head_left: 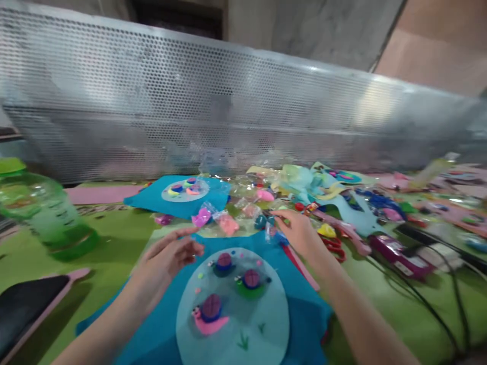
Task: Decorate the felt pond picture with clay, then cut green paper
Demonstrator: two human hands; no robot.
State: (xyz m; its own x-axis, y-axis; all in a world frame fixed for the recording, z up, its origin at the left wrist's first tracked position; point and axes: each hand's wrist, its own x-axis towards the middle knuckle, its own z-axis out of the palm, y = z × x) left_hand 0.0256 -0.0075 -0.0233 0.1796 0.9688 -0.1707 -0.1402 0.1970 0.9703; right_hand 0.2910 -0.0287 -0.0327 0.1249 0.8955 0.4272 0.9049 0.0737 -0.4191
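Observation:
A blue felt sheet lies right in front of me with a pale round disc on it. On the disc sit clay snails: a pink one with a purple shell and two smaller ones further back. My left hand hovers at the sheet's far left corner, fingers stretched out, holding nothing. My right hand reaches past the sheet's far right corner, fingers pinched among small plastic bags of coloured clay. What it pinches is blurred.
A second blue sheet with a disc lies further back. A green bottle stands at the left, a dark phone in a pink case at the near left. Scissors with red handles, felt scraps and black cables crowd the right. A perforated metal wall stands behind.

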